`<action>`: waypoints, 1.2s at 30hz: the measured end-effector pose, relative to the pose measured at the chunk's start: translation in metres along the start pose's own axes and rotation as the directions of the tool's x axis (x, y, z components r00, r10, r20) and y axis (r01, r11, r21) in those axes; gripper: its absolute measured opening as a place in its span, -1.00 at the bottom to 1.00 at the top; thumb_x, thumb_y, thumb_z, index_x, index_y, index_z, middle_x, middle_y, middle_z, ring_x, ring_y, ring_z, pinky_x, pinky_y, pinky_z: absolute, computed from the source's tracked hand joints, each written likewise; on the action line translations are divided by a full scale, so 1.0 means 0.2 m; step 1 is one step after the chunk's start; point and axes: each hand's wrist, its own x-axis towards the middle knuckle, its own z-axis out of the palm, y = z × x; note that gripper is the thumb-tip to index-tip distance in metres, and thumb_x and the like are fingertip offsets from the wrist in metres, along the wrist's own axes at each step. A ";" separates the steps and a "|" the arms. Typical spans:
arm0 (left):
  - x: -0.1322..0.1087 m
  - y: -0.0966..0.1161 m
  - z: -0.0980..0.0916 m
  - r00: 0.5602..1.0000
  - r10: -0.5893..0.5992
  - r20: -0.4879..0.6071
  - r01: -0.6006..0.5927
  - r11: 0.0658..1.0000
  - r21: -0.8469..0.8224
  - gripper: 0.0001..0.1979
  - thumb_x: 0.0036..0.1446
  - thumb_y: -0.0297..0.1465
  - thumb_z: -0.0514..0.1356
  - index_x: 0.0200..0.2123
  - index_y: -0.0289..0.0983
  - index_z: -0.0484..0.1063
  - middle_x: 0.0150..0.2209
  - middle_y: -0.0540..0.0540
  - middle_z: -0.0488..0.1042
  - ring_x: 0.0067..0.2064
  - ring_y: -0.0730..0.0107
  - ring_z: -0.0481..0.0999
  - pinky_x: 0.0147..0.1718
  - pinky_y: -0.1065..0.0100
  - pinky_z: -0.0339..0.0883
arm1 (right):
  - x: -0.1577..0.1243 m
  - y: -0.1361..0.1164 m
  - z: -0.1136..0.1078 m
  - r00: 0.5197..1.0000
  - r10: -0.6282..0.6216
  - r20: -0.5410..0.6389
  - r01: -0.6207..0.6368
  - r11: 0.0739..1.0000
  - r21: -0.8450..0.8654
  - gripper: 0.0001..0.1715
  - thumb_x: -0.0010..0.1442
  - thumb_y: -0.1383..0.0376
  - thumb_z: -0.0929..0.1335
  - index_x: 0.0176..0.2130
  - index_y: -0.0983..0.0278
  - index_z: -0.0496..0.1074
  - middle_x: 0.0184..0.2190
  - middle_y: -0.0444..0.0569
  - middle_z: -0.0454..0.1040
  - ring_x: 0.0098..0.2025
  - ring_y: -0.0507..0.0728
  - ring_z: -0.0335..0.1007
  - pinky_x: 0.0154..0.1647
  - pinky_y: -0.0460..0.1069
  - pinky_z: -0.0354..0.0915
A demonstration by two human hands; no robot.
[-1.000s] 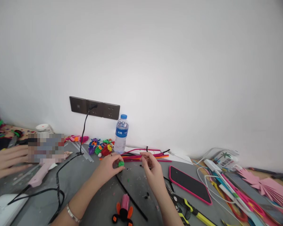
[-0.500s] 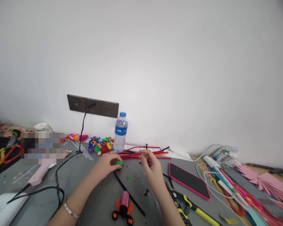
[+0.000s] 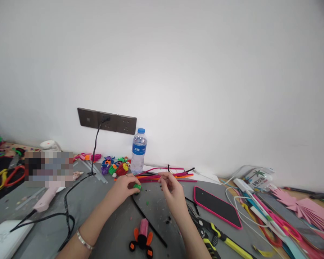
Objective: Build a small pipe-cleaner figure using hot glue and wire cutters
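Observation:
My left hand [image 3: 124, 187] is pinched on a small green fuzzy piece [image 3: 137, 186] just above the grey table [image 3: 102, 216]. A black pipe cleaner [image 3: 149, 226] runs from under that hand toward me. My right hand [image 3: 170, 190] hovers a little to the right, its fingers curled together in a pinch; what they hold is too small to make out. A bundle of pink, orange and black pipe cleaners [image 3: 164, 176] lies just behind both hands. A pink, orange and black pipe-cleaner figure [image 3: 142, 240] lies on the table near my forearms.
A water bottle [image 3: 138, 151] stands by the wall under a socket strip [image 3: 107, 121] with a black cable [image 3: 67, 201]. A pink glue gun [image 3: 44, 201], small colourful figures [image 3: 115, 166], a pink-cased phone [image 3: 217, 207], yellow-handled pliers [image 3: 218, 239] and pink paper [image 3: 305, 208] lie around.
Another person's hand at the far left has left the view. My hands stay close together, shifted slightly up and left in view as the camera moved.

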 end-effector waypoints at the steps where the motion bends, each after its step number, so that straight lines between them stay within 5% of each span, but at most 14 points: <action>1: 0.00 0.00 0.00 1.000 -0.002 -0.006 0.002 1.000 0.003 -0.85 -0.04 -0.35 0.21 -0.40 -0.23 0.57 -0.38 -0.07 0.50 -0.37 0.29 0.44 -0.38 0.36 0.24 | 0.00 0.00 0.00 1.000 0.005 0.007 -0.005 1.000 -0.002 -0.66 0.25 0.12 0.24 -0.18 0.30 0.42 -0.44 -0.04 0.42 -0.47 0.08 0.28 -0.44 -0.06 0.25; 9: 0.01 -0.02 0.01 0.999 -0.019 -0.050 0.019 1.000 -0.004 -0.87 -0.07 -0.33 0.23 -0.44 -0.25 0.54 -0.46 -0.04 0.45 -0.41 0.31 0.41 -0.42 0.38 0.22 | -0.01 0.00 0.02 0.997 -0.034 0.075 0.040 0.996 -0.084 -0.79 0.22 0.27 0.25 -0.20 0.26 0.42 -0.46 -0.09 0.43 -0.49 0.06 0.29 -0.47 -0.08 0.19; 16: 0.00 -0.05 -0.01 0.991 -0.062 -0.121 0.048 0.993 -0.112 -0.80 -0.03 -0.28 0.24 -0.33 -0.26 0.46 -0.41 -0.04 0.47 -0.39 0.31 0.42 -0.39 0.36 0.27 | -0.08 -0.01 0.08 0.926 -0.030 0.375 0.105 0.978 -0.182 -0.89 0.10 0.39 0.35 -0.46 0.22 0.37 -0.52 -0.16 0.41 -0.49 0.05 0.26 -0.47 -0.10 0.13; 21: 0.00 -0.04 -0.02 0.979 -0.048 -0.198 0.019 0.989 -0.147 -0.79 0.04 -0.29 0.19 -0.26 -0.25 0.39 -0.43 0.01 0.38 -0.39 0.36 0.39 -0.41 0.40 0.25 | -0.11 -0.02 0.12 0.896 0.027 0.444 0.079 0.973 -0.217 -0.85 -0.01 0.38 0.42 -0.40 0.21 0.37 -0.55 -0.20 0.36 -0.50 0.05 0.23 -0.51 -0.12 0.06; 25: -0.01 -0.03 -0.03 0.987 -0.034 -0.158 0.022 0.997 -0.078 -0.83 0.08 -0.26 0.16 -0.34 -0.24 0.40 -0.53 0.08 0.25 -0.47 0.40 0.28 -0.47 0.42 0.15 | -0.09 -0.04 0.09 0.860 0.128 0.495 -0.004 0.970 -0.244 -0.83 0.02 0.45 0.34 -0.33 0.21 0.36 -0.57 -0.24 0.30 -0.50 0.02 0.20 -0.48 -0.13 0.06; 31: -0.02 0.00 -0.03 0.994 -0.069 -0.088 0.067 0.998 -0.023 -0.81 -0.03 -0.27 0.24 -0.36 -0.25 0.47 -0.41 -0.01 0.40 -0.43 0.36 0.36 -0.44 0.38 0.20 | -0.05 -0.03 0.02 0.833 0.133 0.537 0.010 0.967 -0.254 -0.84 0.11 0.44 0.25 -0.36 0.23 0.38 -0.54 -0.19 0.36 -0.46 0.04 0.26 -0.41 -0.12 0.09; 36: -0.03 0.03 -0.04 0.994 -0.106 0.017 0.107 0.985 -0.135 -0.67 -0.03 -0.23 0.25 -0.19 -0.26 0.49 -0.36 -0.06 0.47 -0.36 0.29 0.43 -0.39 0.35 0.30 | -0.04 0.00 0.00 0.841 0.149 0.520 0.017 0.954 -0.300 -0.84 0.11 0.43 0.26 -0.38 0.23 0.41 -0.55 -0.18 0.33 -0.47 0.04 0.24 -0.44 -0.12 0.07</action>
